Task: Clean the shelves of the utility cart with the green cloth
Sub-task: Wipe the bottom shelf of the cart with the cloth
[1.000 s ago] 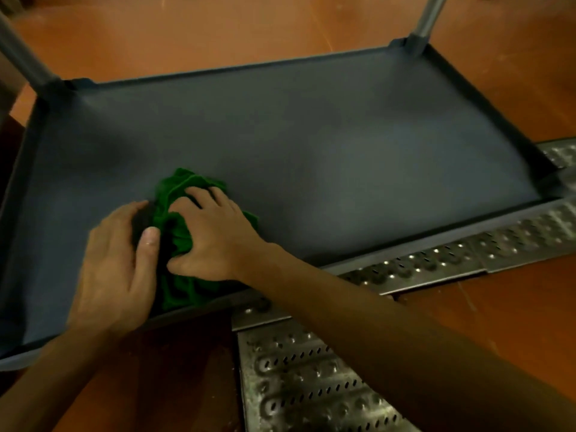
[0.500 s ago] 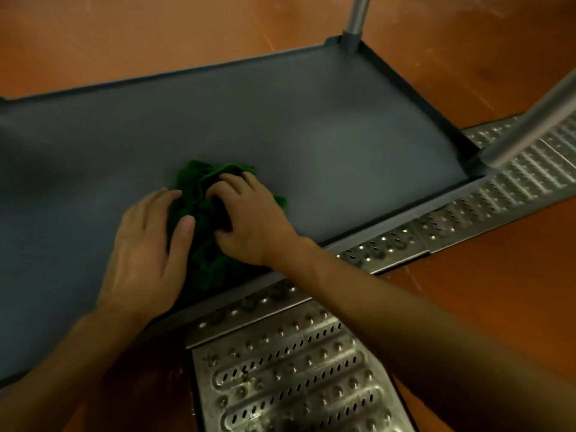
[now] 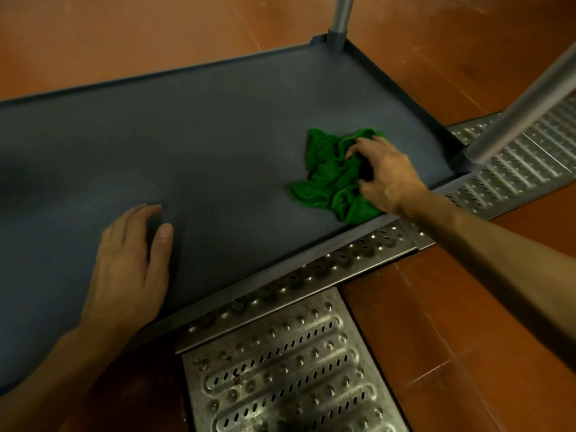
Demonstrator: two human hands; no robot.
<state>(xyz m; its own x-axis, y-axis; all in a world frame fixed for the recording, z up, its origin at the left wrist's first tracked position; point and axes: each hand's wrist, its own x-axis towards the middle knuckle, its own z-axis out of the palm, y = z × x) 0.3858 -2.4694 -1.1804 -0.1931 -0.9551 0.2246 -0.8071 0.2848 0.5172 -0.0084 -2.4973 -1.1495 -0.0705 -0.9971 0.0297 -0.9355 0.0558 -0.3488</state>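
Observation:
The grey bottom shelf [image 3: 218, 145] of the utility cart fills the upper middle of the head view. A crumpled green cloth [image 3: 330, 179] lies on it near the right front corner. My right hand [image 3: 383, 176] grips the cloth with curled fingers, close to the shelf's front rim. My left hand [image 3: 131, 263] rests flat on the shelf at the left front, fingers straight, well apart from the cloth and holding nothing.
Two grey metal cart posts rise from the shelf, one at the far right corner [image 3: 341, 17] and one at the near right corner [image 3: 526, 101]. Perforated steel drain grates [image 3: 280, 369] run along the orange tiled floor [image 3: 436, 322] in front of the shelf.
My right hand has dragged the green cloth to the right across the shelf, away from my left hand. My left hand let go of the cloth and stayed on the shelf.

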